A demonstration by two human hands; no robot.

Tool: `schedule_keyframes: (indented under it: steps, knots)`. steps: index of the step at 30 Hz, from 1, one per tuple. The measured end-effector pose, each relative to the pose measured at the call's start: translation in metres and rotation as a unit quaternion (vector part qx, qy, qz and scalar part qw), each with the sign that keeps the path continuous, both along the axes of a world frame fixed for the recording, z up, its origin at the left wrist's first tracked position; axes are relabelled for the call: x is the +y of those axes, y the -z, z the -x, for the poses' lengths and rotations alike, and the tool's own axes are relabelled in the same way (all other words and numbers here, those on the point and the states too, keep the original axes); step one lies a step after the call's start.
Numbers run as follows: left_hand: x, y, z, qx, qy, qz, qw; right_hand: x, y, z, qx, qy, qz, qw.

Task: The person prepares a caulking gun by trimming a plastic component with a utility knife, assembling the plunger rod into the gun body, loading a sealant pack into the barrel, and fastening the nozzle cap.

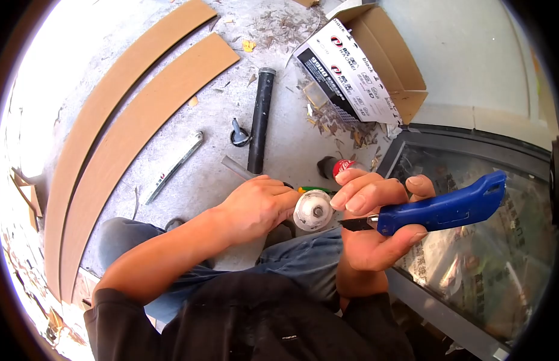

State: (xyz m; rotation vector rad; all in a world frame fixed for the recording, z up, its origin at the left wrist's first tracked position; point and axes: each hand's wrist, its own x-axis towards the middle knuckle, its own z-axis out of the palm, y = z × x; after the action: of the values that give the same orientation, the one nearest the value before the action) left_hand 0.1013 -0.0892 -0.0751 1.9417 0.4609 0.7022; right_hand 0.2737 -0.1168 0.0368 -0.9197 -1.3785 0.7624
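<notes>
My right hand (375, 210) grips a blue utility knife (442, 207) between thumb and fingers. Its dark blade (356, 224) points left, close to the round end of a white sealant pack (313, 210). That pack is seen end-on, with a small grey knob at its centre. My left hand (261, 207) is closed around its side; most of the pack's body is hidden. Whether the blade touches the pack I cannot tell. Beyond my left hand a black tube (262, 120) lies on the floor, next to a black ring cap with a grey nozzle (239, 133).
Two curved brown strips (135, 114) lie at the left, near a flattened silvery wrapper (174, 168). An open printed carton (357, 72) stands at the back right among dry leaves. A red-labelled bottle (345, 167) is behind my right hand. A dark-framed glass panel (472, 265) lies at the right.
</notes>
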Motion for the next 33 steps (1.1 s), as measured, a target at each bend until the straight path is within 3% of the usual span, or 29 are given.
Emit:
schedule_keyframes:
  steps: [7, 14, 17, 18, 19, 21, 24, 33]
  knots:
    - [-0.006, -0.001, -0.003, 0.019, 0.013, -0.026, 0.999, 0.004, -0.004, 0.001, -0.031, -0.051, 0.026, 0.998]
    - [-0.008, 0.001, -0.006, 0.005, -0.007, -0.034, 0.999, 0.007, -0.027, -0.003, 0.097, -0.132, 0.029, 0.986]
    - [-0.011, 0.002, -0.006, 0.001, -0.012, -0.033, 0.999, 0.003, -0.042, 0.003, 0.116, -0.108, 0.046, 0.986]
    - [-0.010, 0.001, -0.006, -0.003, -0.016, -0.034, 0.999, -0.004, -0.050, 0.018, 0.174, 0.004, 0.091, 0.981]
    - [-0.008, -0.001, -0.006, -0.004, -0.016, -0.033, 0.999, -0.002, -0.049, 0.017, 0.174, 0.004, 0.091, 0.981]
    - [-0.007, -0.005, -0.004, 0.032, 0.010, -0.028, 0.999, 0.001, -0.047, 0.016, 0.054, -0.033, 0.123, 0.990]
    - [-0.010, -0.003, -0.004, 0.024, -0.007, -0.029, 0.999, 0.006, -0.045, 0.018, -0.046, -0.003, 0.127, 0.991]
    - [-0.012, -0.007, -0.006, 0.025, -0.013, -0.041, 0.999, 0.004, -0.046, 0.018, 0.005, -0.051, 0.095, 0.994]
